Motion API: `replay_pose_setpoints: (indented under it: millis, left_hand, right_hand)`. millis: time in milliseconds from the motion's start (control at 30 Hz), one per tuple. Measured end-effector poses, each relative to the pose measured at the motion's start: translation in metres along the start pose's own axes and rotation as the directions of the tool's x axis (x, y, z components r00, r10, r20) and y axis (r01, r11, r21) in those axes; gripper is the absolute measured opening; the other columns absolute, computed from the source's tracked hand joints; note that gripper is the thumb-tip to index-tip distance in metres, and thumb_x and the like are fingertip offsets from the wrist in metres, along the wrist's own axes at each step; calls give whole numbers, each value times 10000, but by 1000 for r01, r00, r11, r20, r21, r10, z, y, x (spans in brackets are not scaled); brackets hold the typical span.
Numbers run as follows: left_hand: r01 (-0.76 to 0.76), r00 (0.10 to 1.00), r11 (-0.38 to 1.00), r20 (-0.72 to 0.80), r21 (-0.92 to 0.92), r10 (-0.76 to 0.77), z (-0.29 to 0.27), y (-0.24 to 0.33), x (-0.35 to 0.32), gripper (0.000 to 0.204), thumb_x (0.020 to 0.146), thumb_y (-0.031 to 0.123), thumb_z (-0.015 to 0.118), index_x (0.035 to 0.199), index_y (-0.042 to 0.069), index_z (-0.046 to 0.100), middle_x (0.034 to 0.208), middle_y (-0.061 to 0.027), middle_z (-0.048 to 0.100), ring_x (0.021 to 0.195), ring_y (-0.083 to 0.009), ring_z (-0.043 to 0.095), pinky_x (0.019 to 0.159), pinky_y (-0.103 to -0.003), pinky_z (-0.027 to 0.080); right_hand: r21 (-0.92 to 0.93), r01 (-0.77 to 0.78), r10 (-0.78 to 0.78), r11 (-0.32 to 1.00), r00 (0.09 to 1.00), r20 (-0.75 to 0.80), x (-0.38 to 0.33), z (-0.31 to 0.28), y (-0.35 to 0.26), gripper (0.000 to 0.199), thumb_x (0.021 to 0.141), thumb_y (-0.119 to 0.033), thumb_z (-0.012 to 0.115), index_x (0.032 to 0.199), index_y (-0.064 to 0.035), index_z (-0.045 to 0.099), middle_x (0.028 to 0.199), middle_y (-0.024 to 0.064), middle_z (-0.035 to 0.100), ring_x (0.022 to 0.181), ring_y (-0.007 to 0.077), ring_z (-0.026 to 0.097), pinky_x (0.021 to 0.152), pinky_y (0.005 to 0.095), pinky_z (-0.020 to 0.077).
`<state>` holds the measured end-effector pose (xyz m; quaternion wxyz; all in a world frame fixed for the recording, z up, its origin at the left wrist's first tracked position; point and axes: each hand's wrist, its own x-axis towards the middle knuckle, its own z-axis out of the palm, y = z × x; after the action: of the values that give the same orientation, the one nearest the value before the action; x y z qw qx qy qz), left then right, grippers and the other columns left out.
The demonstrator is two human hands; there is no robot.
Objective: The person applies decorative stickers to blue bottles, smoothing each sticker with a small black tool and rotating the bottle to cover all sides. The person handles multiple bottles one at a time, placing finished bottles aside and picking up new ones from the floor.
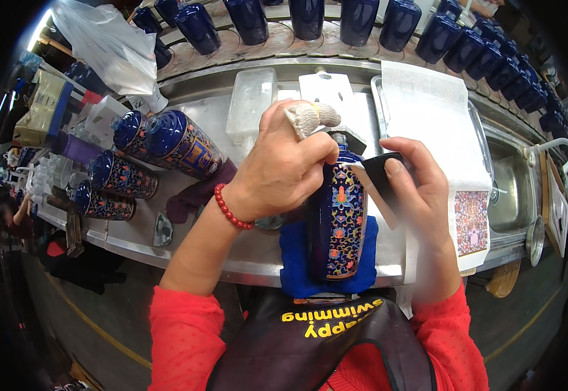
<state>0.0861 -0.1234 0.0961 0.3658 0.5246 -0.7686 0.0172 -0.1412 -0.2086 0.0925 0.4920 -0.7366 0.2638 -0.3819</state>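
A dark blue bottle with a flowered pattern stands in front of me on a blue cloth. My left hand, with a red bead bracelet at the wrist, is closed at the bottle's shoulder, its fingertips against it; the neck is partly hidden. A beige cloth finger cover, tied with a yellow band, is on one of its fingers. Between thumb and fingers, my right hand pinches a flat black scraper beside the bottle's right side. That hand is partly blurred.
Several patterned bottles stand at left near a purple cloth. A clear plastic box lies ahead. White paper sheets and a printed flower sheet are at right, before a metal sink. Plain blue bottles line a conveyor behind.
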Motion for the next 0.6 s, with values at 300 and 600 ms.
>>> replay_pose_setpoints:
  millis: [300, 600]
  left_hand:
    - [168, 971, 975, -144, -146, -189, 16, 3, -18, 161, 795, 51, 645, 948, 94, 616, 1014, -131, 616, 1030, -354, 538, 976, -459, 374]
    - [261, 931, 940, -201, -221, -306, 28, 4, -30, 126, 828, 76, 644, 953, 76, 624, 991, -123, 619, 980, -346, 542, 902, -428, 405]
  right_hand:
    - [-172, 44, -30, 984, 996, 83, 12, 9, -16, 194, 963, -31, 579, 1132, 24, 657, 792, 59, 653, 684, 93, 584, 621, 257, 474]
    - [-157, 29, -18, 987, 997, 71, 10, 12, -12, 194, 961, -25, 589, 1139, 15, 657, 862, 89, 671, 726, 107, 606, 655, 264, 489]
